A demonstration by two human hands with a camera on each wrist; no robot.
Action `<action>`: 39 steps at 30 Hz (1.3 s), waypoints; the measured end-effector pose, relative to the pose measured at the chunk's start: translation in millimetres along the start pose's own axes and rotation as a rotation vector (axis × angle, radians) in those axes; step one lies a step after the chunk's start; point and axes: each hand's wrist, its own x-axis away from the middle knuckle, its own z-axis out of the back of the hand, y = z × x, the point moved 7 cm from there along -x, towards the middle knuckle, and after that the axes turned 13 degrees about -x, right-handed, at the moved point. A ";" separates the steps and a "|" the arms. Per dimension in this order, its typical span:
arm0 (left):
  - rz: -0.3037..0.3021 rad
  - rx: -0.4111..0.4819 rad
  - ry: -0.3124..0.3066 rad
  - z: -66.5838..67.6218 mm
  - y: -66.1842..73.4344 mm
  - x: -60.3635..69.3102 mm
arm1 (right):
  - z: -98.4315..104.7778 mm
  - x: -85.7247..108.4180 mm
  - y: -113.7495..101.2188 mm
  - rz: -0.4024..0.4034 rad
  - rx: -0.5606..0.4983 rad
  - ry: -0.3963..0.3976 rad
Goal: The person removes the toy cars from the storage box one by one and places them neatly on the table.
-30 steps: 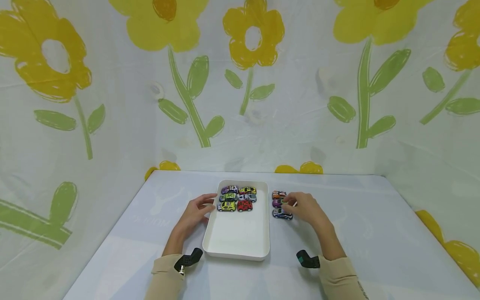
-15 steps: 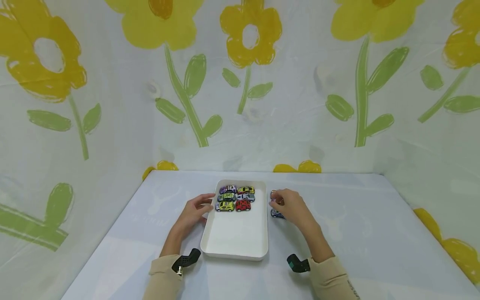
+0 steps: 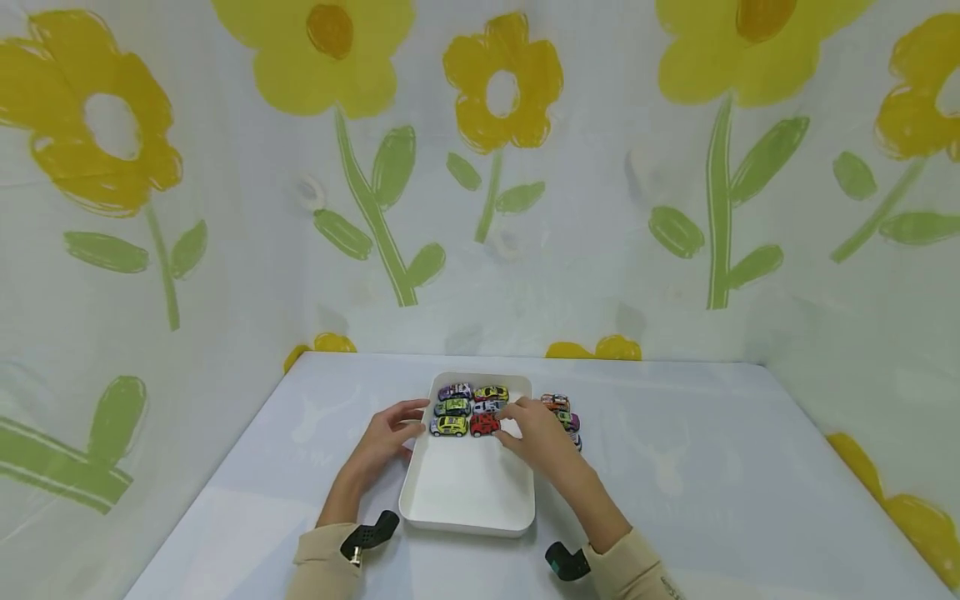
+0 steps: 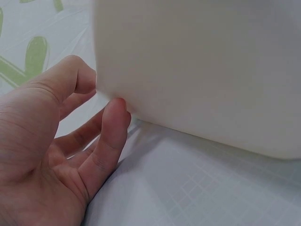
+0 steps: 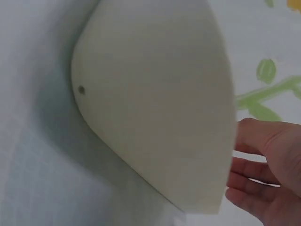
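My left hand (image 3: pixel 386 433) is at the left side of a white tray (image 3: pixel 467 527); in the left wrist view its bent fingertips and thumb touch or nearly touch the tray wall (image 4: pixel 197 70). Inside the tray's far half stand several small toy cars in two columns, among them a red toy car (image 3: pixel 483 426) and a yellow one (image 3: pixel 448 427). My right hand (image 3: pixel 543 437) reaches over the right rim. Its thumb and index finger are apart at the red car's right end; contact is hard to tell. In the right wrist view, the tray wall hides that hand's (image 5: pixel 273 169) fingertips.
To the tray's right stand an orange toy car (image 3: pixel 555 402), a purple-green one (image 3: pixel 570 421) and a blue-white one (image 3: pixel 576 440), partly behind my right hand. A flower-printed curtain (image 3: pixel 585 275) encloses the pale table (image 3: pixel 690 483).
My right hand has moved left from the cars outside the tray to the red toy car inside it. My left hand stays at the tray's left side.
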 end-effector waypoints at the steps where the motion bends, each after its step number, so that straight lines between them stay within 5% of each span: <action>1: 0.001 0.002 0.001 -0.5 0.0 -0.1 | -2.6 0.1 -1.3 0.008 0.003 -0.005; 15: -0.008 -0.015 0.015 -2.9 0.9 -4.9 | -22.8 -16.7 2.9 -0.064 0.158 -0.070; 26: 0.005 -0.009 0.022 2.4 -1.0 -1.5 | -37.8 -27.1 5.1 -0.066 0.143 -0.049; 39: 0.000 -0.002 0.027 0.0 0.5 -4.4 | -32.1 -25.8 6.6 -0.121 0.090 -0.010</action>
